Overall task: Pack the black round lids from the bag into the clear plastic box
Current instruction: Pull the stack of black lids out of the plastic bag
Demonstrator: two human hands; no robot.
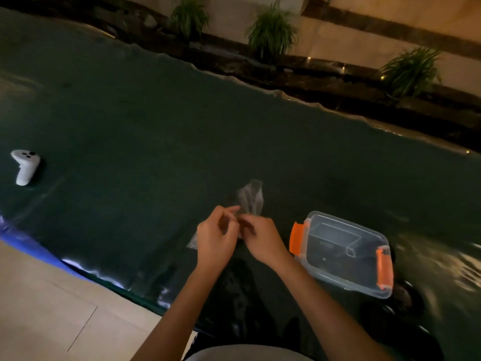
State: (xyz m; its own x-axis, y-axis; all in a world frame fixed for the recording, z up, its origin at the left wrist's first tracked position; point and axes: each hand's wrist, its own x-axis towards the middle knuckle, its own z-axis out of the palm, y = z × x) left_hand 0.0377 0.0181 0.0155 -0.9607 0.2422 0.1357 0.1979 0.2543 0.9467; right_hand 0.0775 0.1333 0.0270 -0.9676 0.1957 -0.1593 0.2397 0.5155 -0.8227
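Both hands, left (216,241) and right (263,238), pinch a crinkled clear plastic bag (251,196) just beside the orange-latched clear plastic box (346,254); opening the bag seems the step, and lids must come out next.

The desk (130,121) is dark green and glossy. The clear plastic box (346,256) has orange latches (384,267), the bag (251,196) is see-through, and the controller (25,166) is white.

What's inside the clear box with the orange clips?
The clear box looks empty: only the dark table shows through it. No black lids are visible inside, though the dim light could hide small things.
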